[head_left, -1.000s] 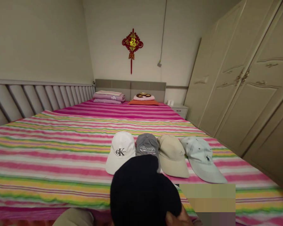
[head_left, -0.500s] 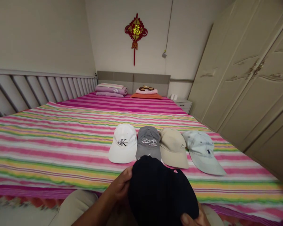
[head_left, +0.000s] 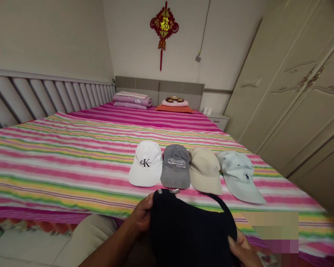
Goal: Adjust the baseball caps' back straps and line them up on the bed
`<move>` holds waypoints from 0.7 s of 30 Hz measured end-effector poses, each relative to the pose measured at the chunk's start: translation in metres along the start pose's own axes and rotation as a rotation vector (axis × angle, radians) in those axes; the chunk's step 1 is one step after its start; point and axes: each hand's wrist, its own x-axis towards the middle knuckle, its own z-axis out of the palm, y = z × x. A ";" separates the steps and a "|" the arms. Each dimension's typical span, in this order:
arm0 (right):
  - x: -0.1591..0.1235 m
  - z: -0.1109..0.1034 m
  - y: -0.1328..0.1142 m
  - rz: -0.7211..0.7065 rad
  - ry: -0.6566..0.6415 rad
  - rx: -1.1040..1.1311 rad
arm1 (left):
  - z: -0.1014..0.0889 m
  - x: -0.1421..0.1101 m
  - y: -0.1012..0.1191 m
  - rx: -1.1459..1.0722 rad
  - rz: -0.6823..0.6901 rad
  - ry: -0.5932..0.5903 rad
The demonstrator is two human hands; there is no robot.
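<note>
Head view shows the left hand (head_left: 140, 216) and right hand (head_left: 241, 249) holding a black cap (head_left: 192, 230) by its sides at the edge of a striped bedspread (head_left: 58, 163), four caps (head_left: 175, 167) lined up just beyond the hands, and a cream wardrobe (head_left: 289, 96) off to the right.

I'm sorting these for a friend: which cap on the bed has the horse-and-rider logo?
The pale blue cap, at the far right of the row, with a small dark rider logo; the white cap, grey cap and beige cap carry other marks.
</note>
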 end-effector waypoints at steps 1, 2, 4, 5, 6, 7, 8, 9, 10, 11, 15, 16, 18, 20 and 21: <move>0.001 0.000 -0.002 0.036 -0.035 0.011 | 0.001 0.001 0.000 0.007 -0.015 -0.022; 0.002 0.000 -0.005 0.053 -0.067 0.019 | 0.003 0.001 0.001 0.017 -0.034 -0.043; 0.004 0.001 -0.009 0.032 -0.084 0.034 | 0.006 0.003 0.002 0.034 -0.055 -0.065; 0.004 0.002 -0.011 0.016 -0.073 0.042 | 0.008 0.004 0.002 0.037 -0.053 -0.058; 0.005 0.003 -0.012 0.006 -0.062 0.046 | 0.010 0.005 0.002 0.042 -0.052 -0.038; 0.005 0.003 -0.014 -0.002 -0.057 0.047 | 0.011 0.006 0.002 0.054 -0.056 -0.011; 0.005 0.003 -0.014 -0.007 -0.059 0.042 | 0.012 0.007 0.003 0.074 -0.066 0.016; 0.006 0.002 -0.015 -0.014 -0.067 0.034 | 0.014 0.008 0.003 0.100 -0.083 0.039; 0.007 0.001 -0.015 -0.027 -0.080 0.025 | 0.014 0.009 0.003 0.129 -0.101 0.054; 0.008 -0.001 -0.014 -0.047 -0.087 0.019 | 0.015 0.010 0.004 0.159 -0.117 0.059; 0.009 -0.003 -0.011 -0.095 -0.040 0.021 | 0.019 0.011 0.008 0.250 -0.156 0.056; 0.009 -0.002 -0.011 -0.085 -0.014 0.024 | 0.020 0.011 0.010 0.273 -0.163 0.057; 0.008 0.000 -0.011 -0.065 0.024 0.025 | 0.023 0.010 0.012 0.322 -0.172 0.076; 0.007 0.003 -0.012 -0.078 0.013 -0.003 | 0.026 0.010 0.014 0.388 -0.192 0.104; 0.007 0.004 -0.012 -0.095 -0.007 -0.033 | 0.027 0.010 0.014 0.422 -0.199 0.118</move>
